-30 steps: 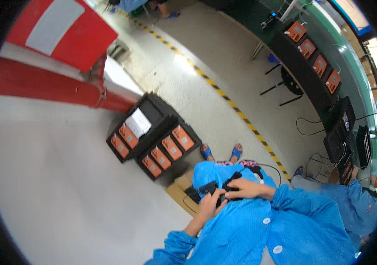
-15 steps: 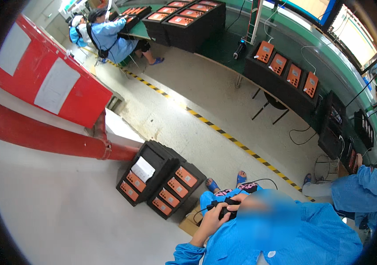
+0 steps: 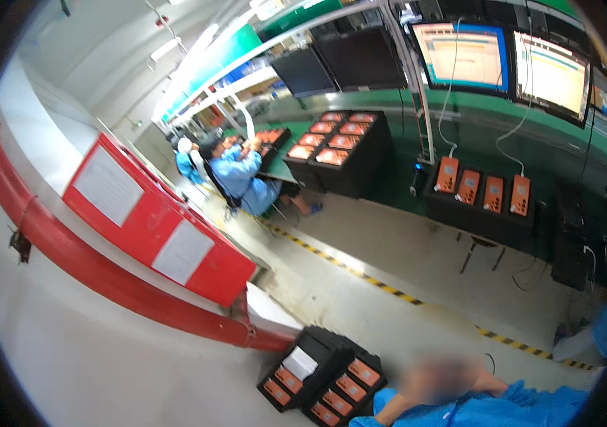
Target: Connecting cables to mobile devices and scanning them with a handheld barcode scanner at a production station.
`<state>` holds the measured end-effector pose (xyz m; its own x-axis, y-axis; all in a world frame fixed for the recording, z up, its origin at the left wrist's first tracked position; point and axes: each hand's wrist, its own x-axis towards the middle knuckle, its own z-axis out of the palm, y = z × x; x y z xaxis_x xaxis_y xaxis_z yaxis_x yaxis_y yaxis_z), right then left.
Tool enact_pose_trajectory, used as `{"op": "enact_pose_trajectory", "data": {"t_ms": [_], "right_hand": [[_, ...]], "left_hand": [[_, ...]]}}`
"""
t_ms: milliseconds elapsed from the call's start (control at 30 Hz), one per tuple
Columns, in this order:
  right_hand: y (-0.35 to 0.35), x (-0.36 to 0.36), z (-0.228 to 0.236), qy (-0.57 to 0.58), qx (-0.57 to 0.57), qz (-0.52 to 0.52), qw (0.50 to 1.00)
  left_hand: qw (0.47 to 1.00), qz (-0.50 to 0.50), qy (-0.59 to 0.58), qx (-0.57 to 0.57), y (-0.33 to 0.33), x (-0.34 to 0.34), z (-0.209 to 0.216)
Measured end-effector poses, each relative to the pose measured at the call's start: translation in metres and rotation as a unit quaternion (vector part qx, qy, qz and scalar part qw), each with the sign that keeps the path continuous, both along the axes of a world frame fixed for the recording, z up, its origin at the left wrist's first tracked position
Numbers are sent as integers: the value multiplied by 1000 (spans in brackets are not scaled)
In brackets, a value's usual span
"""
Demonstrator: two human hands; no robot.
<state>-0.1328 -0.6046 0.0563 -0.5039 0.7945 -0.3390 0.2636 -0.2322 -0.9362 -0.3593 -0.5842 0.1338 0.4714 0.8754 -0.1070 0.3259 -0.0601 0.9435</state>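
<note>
Both my hands are low at the right, in front of my blue smock. My left hand and my right hand come close together inside a smeared patch. Their fingers and anything between them cannot be made out. Left of my arms, on the floor side, stand stacked black foam trays. Orange box-shaped devices with black round marks lie in their slots, and a white paper rests on one tray. Neither hand is seen touching these trays.
A red cabinet and red pipe line the left wall. Ahead runs a green bench with monitors, a black tray of orange devices and taller tray stacks. A co-worker sits there. Striped tape crosses the floor.
The view has swung upward and left, so the bench and monitors show more fully. Earlier both hands gripped a black object at my chest; now a blur covers them.
</note>
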Motion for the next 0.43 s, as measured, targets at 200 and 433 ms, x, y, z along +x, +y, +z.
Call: {"op": "enact_pose_trajectory", "data": {"t_ms": [200,433], "right_hand": [[-12,45,19,81,-23,-441,894],[-26,133,-105,115,4,-541,833]], "left_hand": [[986,156,-54,14,12,-39,-55],[917,253,192,239,-51,-146,-121]]}}
